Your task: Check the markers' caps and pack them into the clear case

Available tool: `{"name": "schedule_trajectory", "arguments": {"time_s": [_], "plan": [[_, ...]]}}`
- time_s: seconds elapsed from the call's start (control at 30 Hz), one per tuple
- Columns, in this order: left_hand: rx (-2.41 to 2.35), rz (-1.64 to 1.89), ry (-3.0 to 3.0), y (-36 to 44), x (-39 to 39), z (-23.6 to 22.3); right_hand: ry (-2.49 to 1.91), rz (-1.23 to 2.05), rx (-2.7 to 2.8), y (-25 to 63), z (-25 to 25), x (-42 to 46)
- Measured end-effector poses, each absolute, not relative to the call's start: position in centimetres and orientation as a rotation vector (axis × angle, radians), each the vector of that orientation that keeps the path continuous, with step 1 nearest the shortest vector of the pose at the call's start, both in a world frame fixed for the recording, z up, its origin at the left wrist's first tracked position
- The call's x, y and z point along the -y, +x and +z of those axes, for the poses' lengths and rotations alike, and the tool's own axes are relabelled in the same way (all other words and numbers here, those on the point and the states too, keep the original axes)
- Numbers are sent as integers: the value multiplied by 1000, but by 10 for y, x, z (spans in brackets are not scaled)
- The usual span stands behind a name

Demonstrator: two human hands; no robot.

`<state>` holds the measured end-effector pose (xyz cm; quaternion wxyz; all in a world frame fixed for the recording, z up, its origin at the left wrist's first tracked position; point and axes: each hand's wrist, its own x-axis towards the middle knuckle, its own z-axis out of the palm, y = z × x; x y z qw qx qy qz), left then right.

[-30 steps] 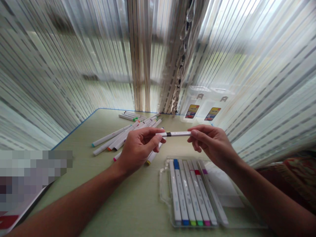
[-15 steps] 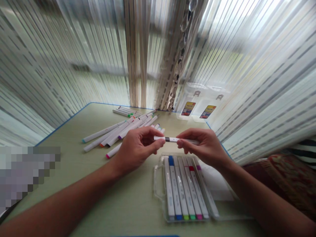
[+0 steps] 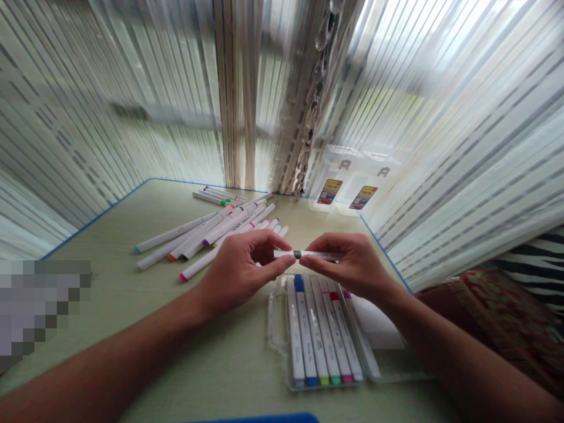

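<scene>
Held level between both hands is a white marker [image 3: 308, 255] with a dark band near its middle. My left hand [image 3: 247, 264] pinches its left end between thumb and fingers. My right hand [image 3: 348, 261] grips the other end, its fingertips close to the dark band. Just below the hands lies a clear plastic case [image 3: 277, 323] holding several white markers [image 3: 324, 335] side by side, with blue, green, red and pink ends. One marker [image 3: 361, 335] lies at a slant along the right side of that row. Beyond my left hand, loose white markers [image 3: 220, 226] lie in a spread pile.
Two clear plastic cases [image 3: 346, 188] with yellow labels stand at the table's back right edge. Striped string curtains [image 3: 176, 88] hang around the green table [image 3: 132, 317]. A patterned cloth [image 3: 497, 311] is at the right. A pixelated patch [image 3: 39, 311] covers the left edge.
My right hand has slid left along the marker, closer to the dark band and my left hand. The whole view has shifted slightly.
</scene>
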<state>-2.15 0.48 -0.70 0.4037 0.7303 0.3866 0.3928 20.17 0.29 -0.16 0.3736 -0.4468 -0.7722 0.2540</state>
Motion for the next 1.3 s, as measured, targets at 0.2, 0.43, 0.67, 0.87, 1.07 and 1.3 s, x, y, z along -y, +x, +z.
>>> {"name": "schedule_trajectory", "arguments": {"time_s": [0.2,0.43,0.67,0.87,1.07,1.3], "plan": [[-981,1008,1859,-22,-6,-5,-1157,662,1974,199,-1,-3],[-973,1072,1719,-22,-10,-2,-1153,709,1908,199,4,-4],[-969,1117,1602,-24,-14,0,-1119,892,1760,201,3,-4],[-972,1174,1518,-26,-18,2,-1047,1048,1621,202,1,-7],[-947,1212,1424,-26,-21,-1,-931,1181,1470,204,-1,-10],[-901,1212,1310,-28,-25,-7,-777,1354,1332,209,-4,-12]]}}
